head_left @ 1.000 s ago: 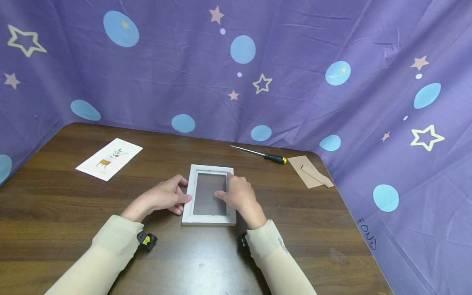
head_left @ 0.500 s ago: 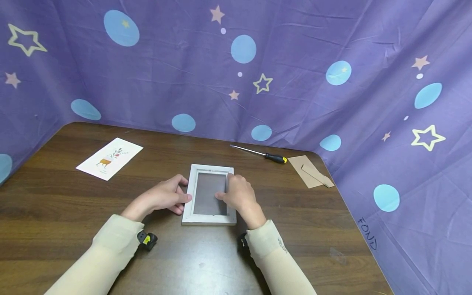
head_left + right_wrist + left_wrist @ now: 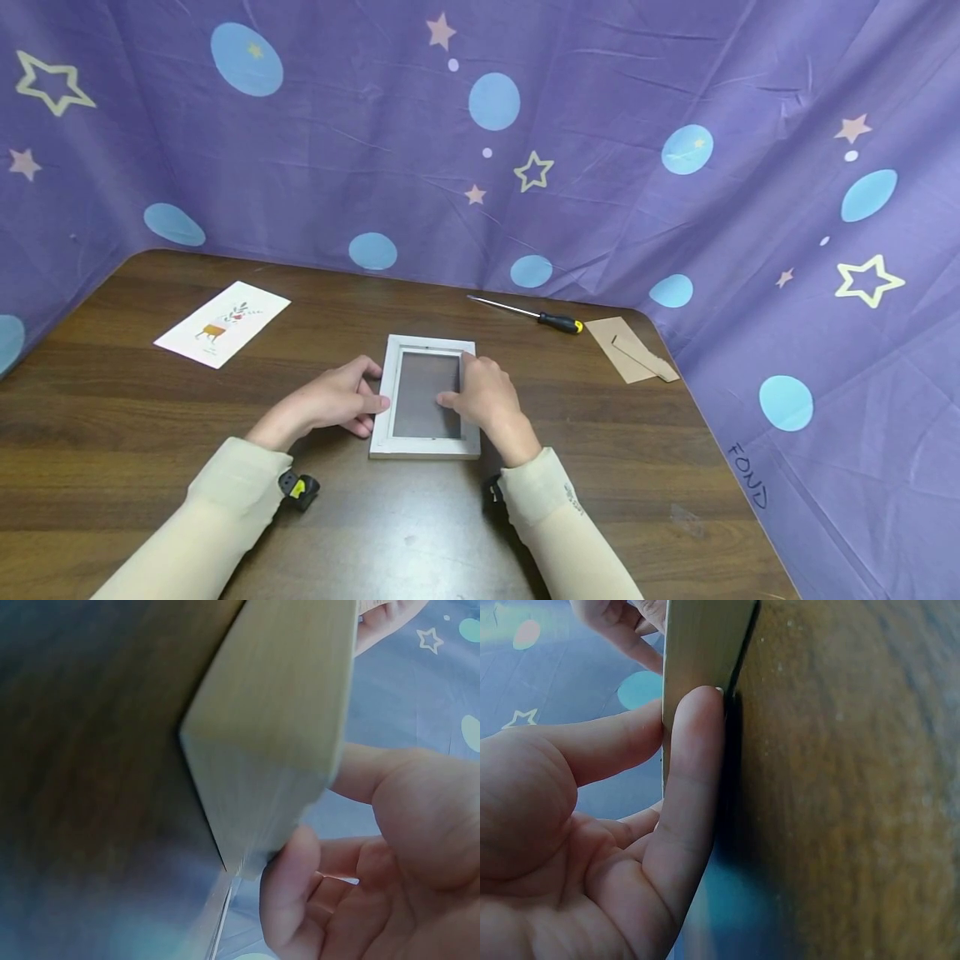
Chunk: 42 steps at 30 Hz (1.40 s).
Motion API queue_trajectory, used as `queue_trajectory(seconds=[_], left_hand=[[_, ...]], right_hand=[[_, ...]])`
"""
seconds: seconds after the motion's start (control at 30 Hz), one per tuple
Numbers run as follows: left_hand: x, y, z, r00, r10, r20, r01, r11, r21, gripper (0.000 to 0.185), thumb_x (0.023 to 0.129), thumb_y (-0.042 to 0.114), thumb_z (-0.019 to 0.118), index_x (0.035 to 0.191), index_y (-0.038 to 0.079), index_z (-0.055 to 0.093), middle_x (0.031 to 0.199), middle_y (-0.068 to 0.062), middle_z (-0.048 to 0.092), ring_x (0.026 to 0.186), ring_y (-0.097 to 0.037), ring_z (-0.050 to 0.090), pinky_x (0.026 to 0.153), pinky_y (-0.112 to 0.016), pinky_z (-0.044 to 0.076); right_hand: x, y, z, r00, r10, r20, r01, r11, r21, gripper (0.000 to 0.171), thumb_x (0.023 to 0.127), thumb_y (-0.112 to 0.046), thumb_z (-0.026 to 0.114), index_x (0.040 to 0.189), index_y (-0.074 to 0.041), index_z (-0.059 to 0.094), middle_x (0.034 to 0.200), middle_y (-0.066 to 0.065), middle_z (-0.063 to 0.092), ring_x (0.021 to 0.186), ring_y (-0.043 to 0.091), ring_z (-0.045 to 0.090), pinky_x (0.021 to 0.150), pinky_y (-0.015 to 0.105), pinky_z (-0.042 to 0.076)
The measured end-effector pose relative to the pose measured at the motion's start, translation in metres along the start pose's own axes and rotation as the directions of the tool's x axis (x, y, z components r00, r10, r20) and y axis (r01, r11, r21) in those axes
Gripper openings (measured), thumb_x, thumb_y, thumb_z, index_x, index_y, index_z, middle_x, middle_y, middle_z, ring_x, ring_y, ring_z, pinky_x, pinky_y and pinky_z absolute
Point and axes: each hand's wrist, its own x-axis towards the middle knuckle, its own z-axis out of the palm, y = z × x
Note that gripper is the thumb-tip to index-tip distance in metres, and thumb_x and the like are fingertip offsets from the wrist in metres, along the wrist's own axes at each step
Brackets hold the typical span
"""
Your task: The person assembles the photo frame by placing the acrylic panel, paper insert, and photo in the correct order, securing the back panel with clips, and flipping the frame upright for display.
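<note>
A white picture frame (image 3: 424, 448) lies on the wooden table, with a grey pane (image 3: 423, 396) inside its opening. My left hand (image 3: 330, 400) holds its left side, thumb on top of the rail. In the left wrist view, a finger (image 3: 695, 750) lies along the outer edge of the frame (image 3: 705, 652). On the opposite side, my right hand (image 3: 487, 396) grips the right rail, its thumb reaching over the pane. The right wrist view shows the frame's corner (image 3: 262, 705) close up, with the fingers (image 3: 292, 877) bent against its side.
A white card (image 3: 222, 325) printed with a plant lies at the back left of the table (image 3: 150, 417). A black-and-yellow screwdriver (image 3: 558, 322) rests at the back right. Beside it is a brown backing board (image 3: 617, 354) with a narrow flap. A purple curtain (image 3: 600, 108) surrounds the table.
</note>
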Motion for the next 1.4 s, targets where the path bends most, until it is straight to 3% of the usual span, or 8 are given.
queue_trajectory(seconds=[0.37,0.53,0.6,0.7,0.8,0.87,1.1,1.4], left_hand=[[-0.003,0.002,-0.002,1.000,0.001,0.005,-0.001,1.000,0.018,0.060,0.103,0.012,0.070,0.148,-0.009,0.035,0.102,-0.019,0.064,0.075,-0.022,0.068,0.069,-0.036,0.066],[-0.003,0.001,-0.001,1.000,0.001,0.004,-0.001,1.000,0.015,0.060,0.103,0.012,0.070,0.148,-0.008,0.036,0.101,-0.019,0.064,0.075,-0.022,0.068,0.069,-0.036,0.066],[-0.003,0.001,-0.001,1.000,0.001,0.003,-0.001,1.000,0.014,0.060,0.103,0.012,0.070,0.148,-0.009,0.036,0.100,-0.019,0.064,0.074,-0.022,0.068,0.069,-0.035,0.066],[-0.003,0.001,-0.001,1.000,0.001,0.003,-0.001,1.000,0.014,0.061,0.103,0.012,0.070,0.148,-0.008,0.035,0.101,-0.019,0.064,0.074,-0.022,0.068,0.069,-0.036,0.066],[-0.003,0.001,-0.001,1.000,-0.001,0.003,0.001,1.000,0.015,0.062,0.103,0.013,0.071,0.149,-0.008,0.035,0.101,-0.019,0.064,0.074,-0.022,0.068,0.069,-0.036,0.066],[-0.003,0.001,-0.001,1.000,-0.003,0.003,0.003,1.000,0.013,0.062,0.103,0.013,0.071,0.149,-0.008,0.035,0.101,-0.019,0.064,0.074,-0.022,0.068,0.069,-0.036,0.066],[-0.003,0.001,-0.001,1.000,-0.004,0.004,0.004,1.000,0.003,0.061,0.103,0.011,0.070,0.148,-0.009,0.035,0.101,-0.019,0.064,0.075,-0.022,0.068,0.069,-0.035,0.067],[-0.003,0.001,-0.002,1.000,-0.004,0.009,0.004,1.000,0.005,0.062,0.103,0.012,0.070,0.149,-0.009,0.034,0.102,-0.019,0.064,0.075,-0.022,0.068,0.069,-0.035,0.066]], right_hand=[[0.002,0.004,-0.001,1.000,-0.014,0.022,0.014,1.000,0.021,0.080,0.090,-0.036,0.087,0.153,0.000,0.053,0.139,0.023,0.067,0.128,0.040,0.064,0.109,0.050,0.054],[0.004,0.010,-0.006,0.997,-0.034,0.065,0.027,0.993,0.115,0.076,0.095,-0.036,0.081,0.154,0.001,0.051,0.142,0.024,0.064,0.132,0.042,0.061,0.112,0.053,0.052],[0.005,0.015,-0.009,0.997,-0.039,0.072,0.026,0.985,0.173,0.072,0.096,-0.035,0.080,0.152,0.002,0.053,0.139,0.024,0.066,0.123,0.039,0.067,0.108,0.051,0.055],[0.006,0.025,-0.014,0.996,-0.032,0.079,0.011,0.965,0.261,0.064,0.097,-0.030,0.079,0.147,0.002,0.055,0.122,0.023,0.070,0.091,0.033,0.076,0.088,0.045,0.064],[0.008,0.034,-0.018,0.994,-0.017,0.109,-0.022,0.937,0.348,0.057,0.099,-0.023,0.077,0.144,0.004,0.055,0.105,0.019,0.068,0.061,0.024,0.071,0.063,0.037,0.065],[0.009,0.038,-0.019,0.989,-0.004,0.147,-0.057,0.909,0.412,0.057,0.100,-0.020,0.075,0.147,0.004,0.052,0.105,0.018,0.066,0.062,0.021,0.069,0.057,0.034,0.064],[0.011,0.048,-0.021,0.950,0.014,0.312,-0.206,0.779,0.592,0.059,0.103,-0.012,0.069,0.154,0.005,0.044,0.114,0.022,0.060,0.074,0.026,0.067,0.063,0.037,0.067],[0.016,0.054,-0.014,0.922,-0.039,0.385,-0.246,0.709,0.661,0.060,0.103,-0.008,0.067,0.154,0.006,0.038,0.104,0.018,0.057,0.073,0.027,0.066,0.070,0.042,0.068]])
